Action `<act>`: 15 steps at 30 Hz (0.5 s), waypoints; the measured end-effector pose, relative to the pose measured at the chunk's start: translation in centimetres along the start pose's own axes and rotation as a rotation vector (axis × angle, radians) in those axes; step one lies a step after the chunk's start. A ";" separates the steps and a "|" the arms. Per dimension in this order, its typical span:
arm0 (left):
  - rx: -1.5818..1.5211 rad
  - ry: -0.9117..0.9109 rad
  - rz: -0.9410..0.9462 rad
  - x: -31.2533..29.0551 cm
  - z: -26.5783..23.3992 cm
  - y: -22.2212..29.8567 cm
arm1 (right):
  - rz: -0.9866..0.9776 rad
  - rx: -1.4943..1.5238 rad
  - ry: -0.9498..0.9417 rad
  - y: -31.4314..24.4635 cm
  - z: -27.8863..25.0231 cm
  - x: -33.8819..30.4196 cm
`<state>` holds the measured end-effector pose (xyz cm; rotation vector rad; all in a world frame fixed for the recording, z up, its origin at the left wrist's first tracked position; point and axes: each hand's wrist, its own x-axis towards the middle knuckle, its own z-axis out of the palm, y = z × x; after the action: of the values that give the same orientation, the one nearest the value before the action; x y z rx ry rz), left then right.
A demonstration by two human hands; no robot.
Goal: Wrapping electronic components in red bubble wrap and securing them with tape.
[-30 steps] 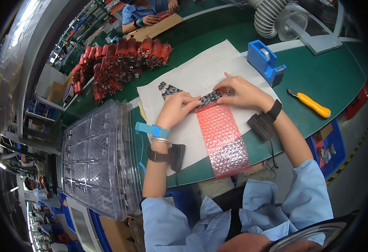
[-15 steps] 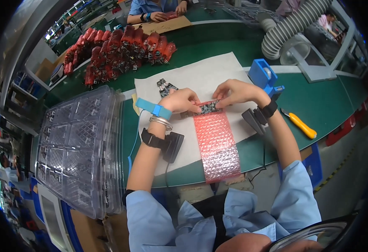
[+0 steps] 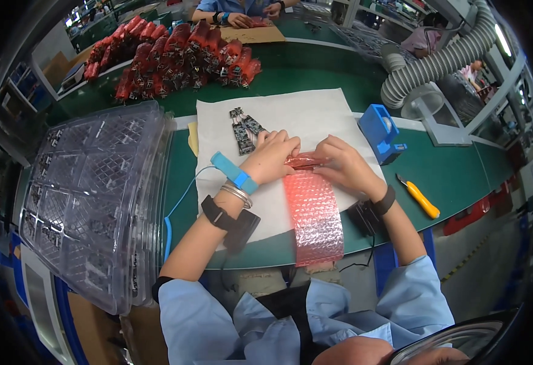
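Centre frame | left hand (image 3: 273, 155) and right hand (image 3: 346, 163), grips closed on pink bubble wrap (image 3: 312, 204) | circuit board now folded under its top edge | wrapping begun

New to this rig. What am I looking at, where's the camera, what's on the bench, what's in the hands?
One fisheye camera worn on a person's head looks down at their own bare hands; no robot. The left hand and right hand together press the far end of a pink bubble-wrap strip, apparently folding it. It lies on a white sheet on a green bench. Nearby: dark circuit boards, a heap of red-wrapped bundles, a stack of clear trays, a blue tape dispenser and a yellow utility knife.
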<state>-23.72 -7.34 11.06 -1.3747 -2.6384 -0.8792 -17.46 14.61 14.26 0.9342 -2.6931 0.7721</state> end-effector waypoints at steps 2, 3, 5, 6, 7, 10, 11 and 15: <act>-0.063 -0.055 -0.063 -0.3 0.2 0.1 | 0.117 0.179 0.004 -0.1 0.1 -0.3; -0.068 -0.051 -0.062 -0.5 0.2 0.4 | 0.118 0.175 -0.001 0.0 0.4 -0.6; -0.148 -0.085 -0.065 -0.9 0.2 1.1 | 0.114 0.220 0.055 0.6 1.2 -1.4; -0.188 -0.104 -0.066 -1.0 0.3 1.3 | 0.113 0.243 0.084 0.7 1.3 -1.6; -0.188 -0.100 -0.067 -1.1 0.3 1.3 | 0.111 0.241 0.082 0.6 1.2 -1.5; -0.124 -0.071 -0.042 -1.0 0.8 1.1 | 0.116 0.343 0.057 0.6 1.1 -1.2; -0.126 -0.069 -0.043 -1.1 0.9 0.9 | 0.116 0.343 0.055 0.6 1.0 -1.1; -0.071 -0.044 -0.024 -0.9 1.1 1.0 | 0.065 0.146 -0.070 0.5 0.0 -1.0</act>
<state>-22.11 -6.99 10.34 -1.3957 -2.6864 -0.9651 -16.99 15.45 13.68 0.9249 -2.7703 0.9790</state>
